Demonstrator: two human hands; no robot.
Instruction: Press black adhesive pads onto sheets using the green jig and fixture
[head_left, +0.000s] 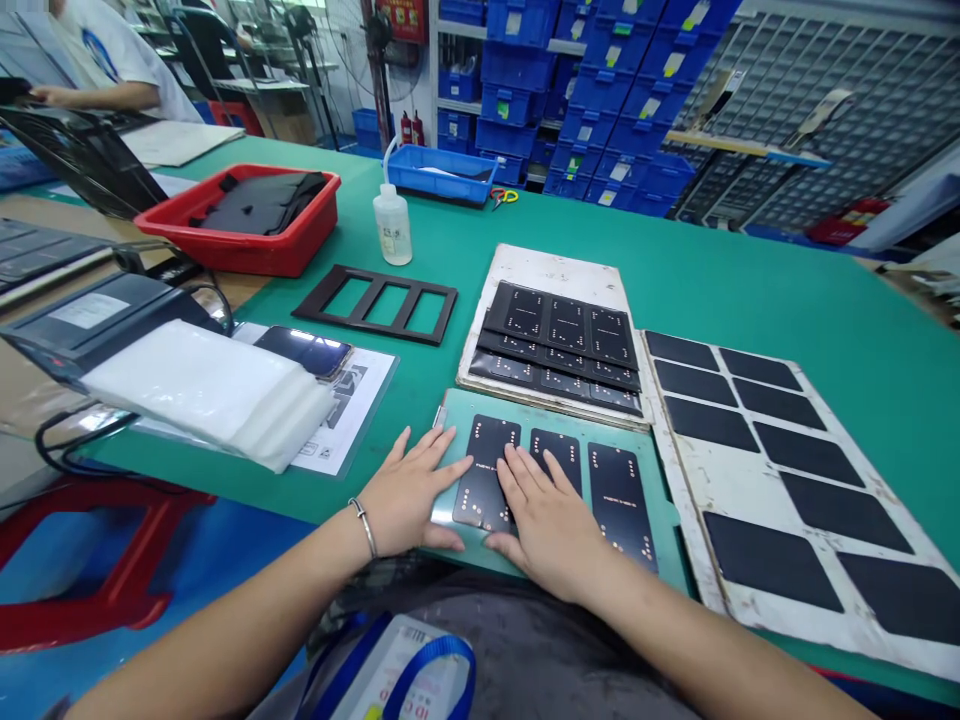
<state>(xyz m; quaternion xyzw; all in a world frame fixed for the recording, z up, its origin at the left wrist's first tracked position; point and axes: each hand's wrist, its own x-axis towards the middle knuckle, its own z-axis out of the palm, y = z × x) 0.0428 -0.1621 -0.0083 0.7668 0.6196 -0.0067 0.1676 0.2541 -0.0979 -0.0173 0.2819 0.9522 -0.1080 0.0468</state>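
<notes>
Lying in the green plate (525, 412), close to the person's body, are three black panels: left (480, 490), middle (574, 465) and right (622, 500). The left hand (405, 495) is flat on the plate's left side, fingers apart, one fingertip at the left panel's edge. The right hand (551, 520) is also flat, its fingers a little apart over the left and middle panels; neither hand grips anything. If the two palms press unevenly, I think the left panel could shift or tilt, and a dragging finger could scratch or smudge its surface. Beyond the plate, dark sheets (570, 320) overlap on a white board (559, 265); a careless push against this board could make them slide. Further left, a black frame (322, 291) rests on the tabletop (750, 290).
</notes>
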